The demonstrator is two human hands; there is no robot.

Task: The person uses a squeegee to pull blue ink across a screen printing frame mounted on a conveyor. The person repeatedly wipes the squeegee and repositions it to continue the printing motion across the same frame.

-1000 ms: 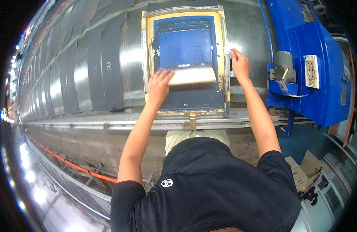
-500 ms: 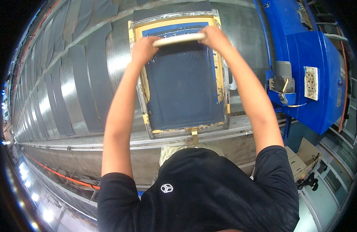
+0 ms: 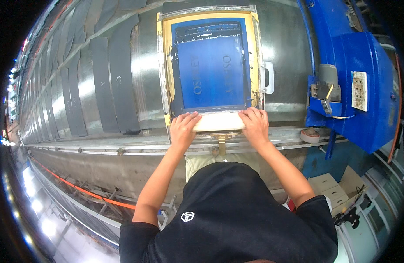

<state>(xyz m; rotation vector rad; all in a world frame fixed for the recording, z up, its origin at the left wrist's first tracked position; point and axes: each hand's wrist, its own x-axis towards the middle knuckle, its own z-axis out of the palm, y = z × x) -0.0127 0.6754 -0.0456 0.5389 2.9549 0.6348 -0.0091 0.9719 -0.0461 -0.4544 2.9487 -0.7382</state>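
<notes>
A screen-printing frame (image 3: 260, 48) with yellowed inner edges lies on the metal table before me. Its blue mesh (image 3: 213, 74) shows lettering, with dark ink smeared along the sides and in a band at the far end. Across the near end of the frame sits a pale squeegee (image 3: 219, 122). My left hand (image 3: 183, 128) grips its left end, fingers curled over the top. On its right end my right hand (image 3: 255, 127) is closed in the same way. The squeegee's blade edge is hidden beneath its handle.
Dark fabric pieces (image 3: 123, 79) lie in rows on the long metal table, stretching away to the left. A white handle (image 3: 268, 78) sticks out from the frame's right side. Farther right stands blue machinery (image 3: 359, 96). A metal rail (image 3: 101, 150) runs along the table's near edge.
Both hands have drawn the squeegee from the far end of the frame to the near end. Dark ink covered the mesh before; now its blue surface and lettering show.
</notes>
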